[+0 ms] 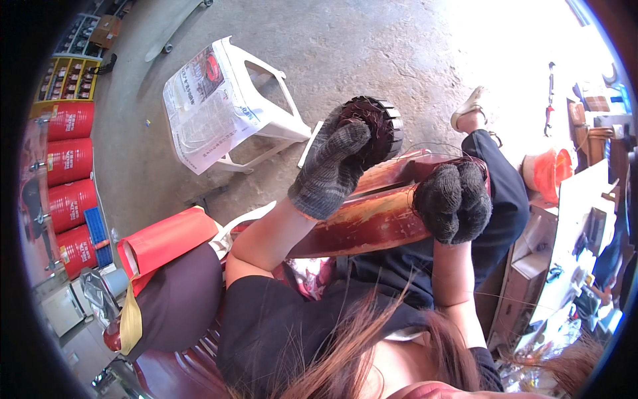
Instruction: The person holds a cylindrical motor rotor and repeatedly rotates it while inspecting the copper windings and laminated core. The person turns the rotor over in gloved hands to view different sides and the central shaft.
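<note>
Grey knitted work gloves cover both my hands. My left hand is closed round a round, slotted metal motor core, thumb on top and dark red winding wire bunched in its middle. Thin loose wires arc from the core toward my right hand. Over my lap, my right hand makes a fist around dark red copper wire, with stray ends poking out at its sides. Part of that bundle is hidden under the glove. A worn red-brown wooden armrest passes below both hands.
A white plastic stool with a newspaper over it stands ahead on the left. Red drums line the far left. A red box-like bag is by my left elbow. An orange bucket and cardboard boxes stand right.
</note>
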A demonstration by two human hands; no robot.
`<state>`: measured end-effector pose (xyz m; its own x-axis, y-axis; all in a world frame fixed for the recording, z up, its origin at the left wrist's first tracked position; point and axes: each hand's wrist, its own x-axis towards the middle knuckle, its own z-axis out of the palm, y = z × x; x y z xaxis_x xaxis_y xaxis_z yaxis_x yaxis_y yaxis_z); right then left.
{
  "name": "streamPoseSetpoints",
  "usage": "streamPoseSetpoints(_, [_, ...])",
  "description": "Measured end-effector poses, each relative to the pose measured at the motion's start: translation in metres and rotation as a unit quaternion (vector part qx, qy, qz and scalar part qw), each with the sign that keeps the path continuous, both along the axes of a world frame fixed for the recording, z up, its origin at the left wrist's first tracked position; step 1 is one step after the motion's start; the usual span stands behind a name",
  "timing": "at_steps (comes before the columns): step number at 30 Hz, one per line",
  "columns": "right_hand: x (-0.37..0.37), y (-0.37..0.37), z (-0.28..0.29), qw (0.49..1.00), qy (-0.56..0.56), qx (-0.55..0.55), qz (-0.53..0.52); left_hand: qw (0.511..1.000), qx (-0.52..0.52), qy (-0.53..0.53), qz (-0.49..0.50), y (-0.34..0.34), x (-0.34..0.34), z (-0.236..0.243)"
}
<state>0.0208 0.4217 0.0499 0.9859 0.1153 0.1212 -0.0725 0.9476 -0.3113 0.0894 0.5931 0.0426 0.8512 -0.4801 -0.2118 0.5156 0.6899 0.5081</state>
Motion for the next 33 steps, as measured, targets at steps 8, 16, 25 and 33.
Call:
streamPoseSetpoints(8, [0.000, 0.006, 0.005, 0.997, 0.021, 0.064, -0.034, 1.000, -0.028, 0.000, 0.001, 0.000, 0.000, -0.001])
streamPoseSetpoints(16, [0.007, 0.018, 0.008, 0.983, 0.029, -0.119, -0.137, 0.999, -0.015, -0.039, -0.004, -0.001, -0.002, 0.002])
streamPoseSetpoints(25, [0.019, 0.035, 0.028, 0.650, -0.361, -0.667, 0.052, 0.996, 0.005, 0.085, -0.025, 0.003, 0.000, -0.023])
streamPoseSetpoints(33, [0.021, 0.048, 0.004, 0.745, -0.263, -0.600, 0.124, 0.969, -0.064, 0.227, -0.073, 0.002, 0.004, -0.021])
